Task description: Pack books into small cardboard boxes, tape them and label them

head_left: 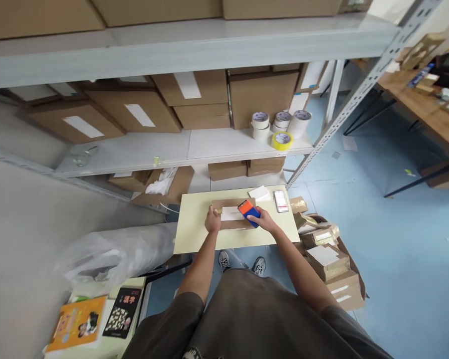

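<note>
A blue-and-orange rectangular package is gripped in the person's right hand, over a kraft cardboard mailer on a pale yellow board. The left hand rests at the mailer's left end, fingers close together; whether it grips cannot be told. A printed card lies at 2 o'clock, white paper at 12 o'clock. Cardboard boxes are piled at 4 o'clock; tape rolls stand on a metal shelf at 1 o'clock.
</note>
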Motion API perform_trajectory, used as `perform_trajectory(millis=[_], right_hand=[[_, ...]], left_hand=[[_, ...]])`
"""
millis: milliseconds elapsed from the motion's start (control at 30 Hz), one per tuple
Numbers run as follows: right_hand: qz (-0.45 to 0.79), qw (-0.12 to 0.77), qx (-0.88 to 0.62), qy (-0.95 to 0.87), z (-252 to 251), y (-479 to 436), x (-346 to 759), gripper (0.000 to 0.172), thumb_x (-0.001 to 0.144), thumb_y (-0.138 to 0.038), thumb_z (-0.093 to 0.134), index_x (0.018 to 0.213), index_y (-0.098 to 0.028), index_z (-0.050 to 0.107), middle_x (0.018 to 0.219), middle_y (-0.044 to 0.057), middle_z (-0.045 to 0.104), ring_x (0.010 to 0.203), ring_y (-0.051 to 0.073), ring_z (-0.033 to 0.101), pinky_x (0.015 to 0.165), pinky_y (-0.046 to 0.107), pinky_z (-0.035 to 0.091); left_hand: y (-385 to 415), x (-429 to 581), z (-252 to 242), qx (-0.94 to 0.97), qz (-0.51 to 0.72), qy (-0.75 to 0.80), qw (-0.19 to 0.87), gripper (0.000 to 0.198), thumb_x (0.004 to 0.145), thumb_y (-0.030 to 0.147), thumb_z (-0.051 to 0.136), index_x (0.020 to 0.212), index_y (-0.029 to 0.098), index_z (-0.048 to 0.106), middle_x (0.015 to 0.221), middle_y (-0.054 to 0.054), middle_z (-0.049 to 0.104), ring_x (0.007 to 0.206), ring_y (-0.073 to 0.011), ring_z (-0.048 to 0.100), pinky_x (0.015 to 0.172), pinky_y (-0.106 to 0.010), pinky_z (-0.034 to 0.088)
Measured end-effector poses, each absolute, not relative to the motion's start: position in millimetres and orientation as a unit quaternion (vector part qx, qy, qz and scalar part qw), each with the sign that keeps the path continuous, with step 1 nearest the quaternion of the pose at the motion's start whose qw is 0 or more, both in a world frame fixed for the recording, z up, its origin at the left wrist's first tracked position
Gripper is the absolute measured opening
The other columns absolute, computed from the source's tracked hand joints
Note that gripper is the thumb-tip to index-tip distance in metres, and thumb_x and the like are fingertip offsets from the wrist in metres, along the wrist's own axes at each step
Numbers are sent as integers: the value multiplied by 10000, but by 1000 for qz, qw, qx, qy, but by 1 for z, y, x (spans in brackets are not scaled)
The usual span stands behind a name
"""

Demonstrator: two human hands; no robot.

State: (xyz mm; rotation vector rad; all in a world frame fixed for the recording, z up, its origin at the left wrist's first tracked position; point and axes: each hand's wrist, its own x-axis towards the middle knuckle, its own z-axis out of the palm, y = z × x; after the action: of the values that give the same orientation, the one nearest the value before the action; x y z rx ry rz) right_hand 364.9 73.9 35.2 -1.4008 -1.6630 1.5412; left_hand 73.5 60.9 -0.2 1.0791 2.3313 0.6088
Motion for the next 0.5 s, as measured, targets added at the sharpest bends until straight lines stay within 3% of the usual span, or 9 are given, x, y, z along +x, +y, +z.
perform_trajectory(millis=[200,367,500], right_hand=[[579,88,-381,-715,72,117,297,498,771,-660,795,983,-218,709,956,27,712,863,225,652,778,329,530],[590,69,-384,-707,71,122,292,525,703,-695,818,895,-219,704,863,12,692,835,230,647,760,340,544],[602,72,-391,-692,71,117,293,550,648,-700,858,854,-215,699,847,15,692,831,237,652,767,362,567]], left_hand=[[53,64,2,341,358,801,339,528,1004,337,652,1486,129,596,1361,-195,718,1232,-295,700,1033,-382,515],[47,46,17,345,450,751,339,478,905,310,745,1337,113,696,1446,-222,652,1428,-309,553,1168,-391,428],[43,37,36,398,493,644,429,419,920,489,709,1157,152,787,1275,-178,757,1210,-283,692,1085,-385,506]])
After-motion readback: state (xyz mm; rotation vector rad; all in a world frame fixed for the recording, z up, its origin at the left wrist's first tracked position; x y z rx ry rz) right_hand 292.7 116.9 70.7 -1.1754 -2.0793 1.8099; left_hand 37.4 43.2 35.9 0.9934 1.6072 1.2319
